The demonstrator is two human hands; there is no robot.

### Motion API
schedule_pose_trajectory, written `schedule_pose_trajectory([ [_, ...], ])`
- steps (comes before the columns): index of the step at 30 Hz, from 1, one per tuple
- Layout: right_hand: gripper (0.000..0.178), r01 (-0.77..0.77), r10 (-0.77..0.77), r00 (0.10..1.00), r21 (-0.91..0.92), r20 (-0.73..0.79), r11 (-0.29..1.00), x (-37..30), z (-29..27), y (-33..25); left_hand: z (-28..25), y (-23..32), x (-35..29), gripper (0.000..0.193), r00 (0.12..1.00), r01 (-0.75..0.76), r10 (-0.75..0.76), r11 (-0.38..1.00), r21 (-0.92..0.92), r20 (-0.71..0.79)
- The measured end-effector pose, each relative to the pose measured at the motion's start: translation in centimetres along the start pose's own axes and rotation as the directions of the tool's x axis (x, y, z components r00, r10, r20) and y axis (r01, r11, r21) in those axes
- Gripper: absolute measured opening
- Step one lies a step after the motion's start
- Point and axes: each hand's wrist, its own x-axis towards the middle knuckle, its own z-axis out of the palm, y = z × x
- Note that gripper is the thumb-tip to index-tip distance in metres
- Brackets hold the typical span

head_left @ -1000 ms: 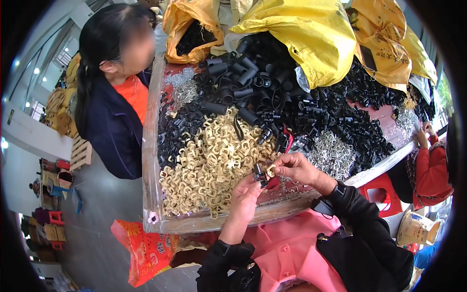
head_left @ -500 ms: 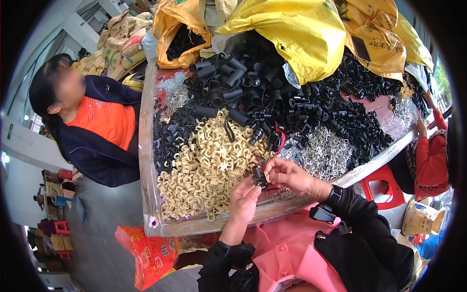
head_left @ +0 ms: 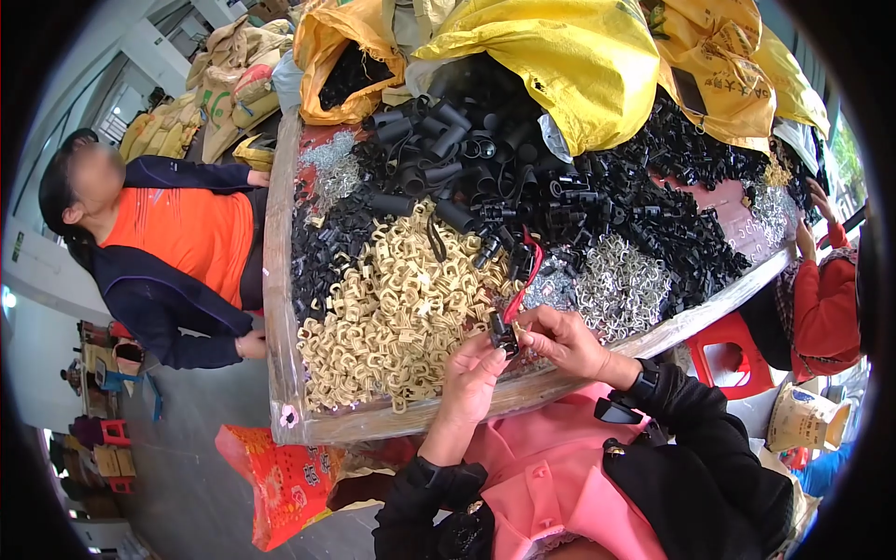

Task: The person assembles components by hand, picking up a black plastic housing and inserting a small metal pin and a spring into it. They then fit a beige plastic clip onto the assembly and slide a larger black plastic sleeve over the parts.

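Note:
Near the table's front edge, my left hand point(head_left: 471, 378) pinches a small black plastic part point(head_left: 504, 333). My right hand point(head_left: 567, 343) meets it from the right, its thumb and fingertips closed on a small tan piece point(head_left: 520, 331) against the black part. How the two pieces fit together is partly covered by my fingers. Just beyond my hands lies a heap of cream-coloured plastic clips point(head_left: 401, 308). A red strip point(head_left: 530, 271) rises behind the black part, and silvery metal rings point(head_left: 621, 289) are piled to the right.
Black plastic tubes and fittings point(head_left: 448, 149) cover the table's far side under yellow sacks point(head_left: 551, 65). A wooden rim point(head_left: 280, 327) edges the table. One person point(head_left: 177, 233) stands at left; another in red sleeves point(head_left: 826, 294) works at right beside a red stool point(head_left: 733, 359).
My hands stay at nearly the same place, still closed on the small parts, which are turned slightly. The person at left has leaned back, and a hand now shows at the table's edge.

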Motion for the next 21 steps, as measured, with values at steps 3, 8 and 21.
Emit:
schedule_pose_trajectory([
  [3,0.017,-0.109,0.096,0.992,0.171,0.086,0.979,-0.1,-0.7,0.9,-0.3,-0.3,-0.1,0.027,1.000,0.026,-0.026,1.000,0.010,-0.013],
  [8,0.017,-0.315,0.290,0.949,0.423,0.123,0.850,-0.2,-2.7,-0.2,0.0,-0.1,0.2,0.026,0.990,0.140,-0.139,0.990,0.021,-0.025],
  [21,0.014,-0.169,0.062,0.966,0.429,0.252,0.887,0.0,-2.3,-0.5,-0.4,-1.5,0.5,0.032,0.957,0.290,-0.290,0.957,-0.016,0.028],
])
